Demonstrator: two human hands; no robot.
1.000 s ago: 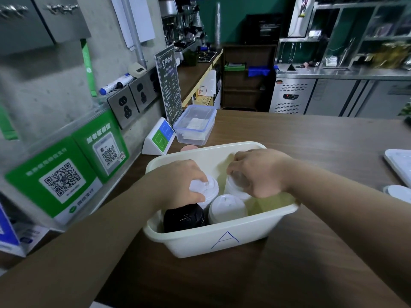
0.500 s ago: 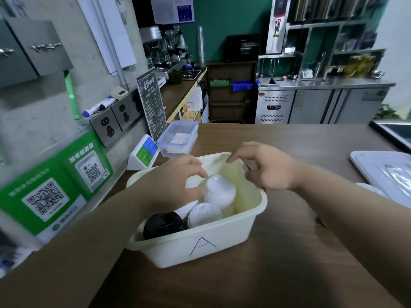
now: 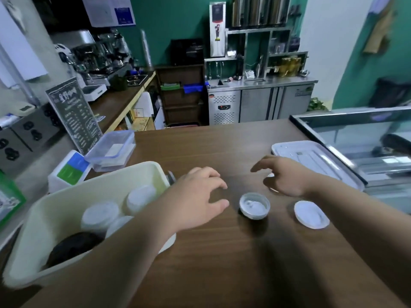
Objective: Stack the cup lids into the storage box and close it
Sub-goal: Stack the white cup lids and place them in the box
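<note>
Surface: a dark brown wood-grain surface (image 3: 222,258) runs from the near edge to the back of the room.
Storage box: a cream plastic storage box (image 3: 44,272) stands open on the left, with three white lid stacks (image 3: 100,214) and one black stack (image 3: 73,245) standing in it.
Loose lids: a white upturned lid (image 3: 254,205) and a flat lid (image 3: 311,214) lie well apart on the bare wood, right of the box.
Box cover: a white ribbed cover (image 3: 311,158) lies flat at the far right, beside a glass display case (image 3: 367,138).
Left hand: the left hand (image 3: 200,196) hovers just left of the upturned lid, fingers spread and empty.
Right hand: the right hand (image 3: 287,176) hangs near the cover, fingers loosely bent, holding nothing.
Left edge: a clear tub (image 3: 111,150), a black menu board (image 3: 75,116) and a blue-green stand (image 3: 71,167) line the wall.
Room: green walls, an espresso machine (image 3: 97,54) on the side counter, a steel fridge unit (image 3: 260,103) at the back.
</note>
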